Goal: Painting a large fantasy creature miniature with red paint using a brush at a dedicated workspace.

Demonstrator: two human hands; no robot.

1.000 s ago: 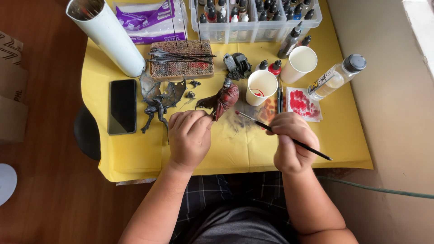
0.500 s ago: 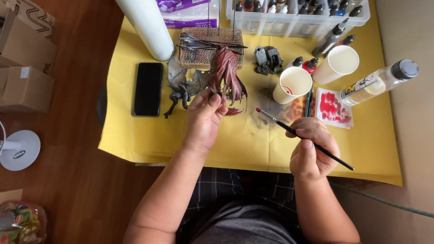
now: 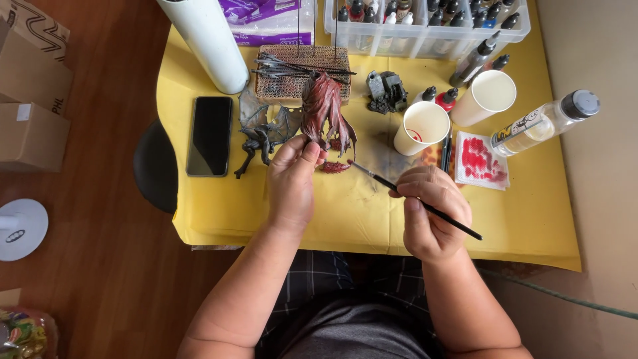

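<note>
My left hand pinches the base of a dark red winged creature figurine and holds it up over the yellow table cover. A thin black paintbrush lies in my right hand, its tip pointing left toward the figurine's lower edge, just short of it. A grey unpainted winged figurine lies on the cover left of my left hand.
A black phone lies at the left. Two white paper cups, a clear bottle, a red-stained palette paper, a white tube, a woven mat with tools and a bin of paint bottles crowd the back. Cardboard boxes sit on the floor.
My left hand has lifted the red figurine off the table and turned it upright. My right hand with the brush stayed close, tip now nearer the figurine's bottom.
</note>
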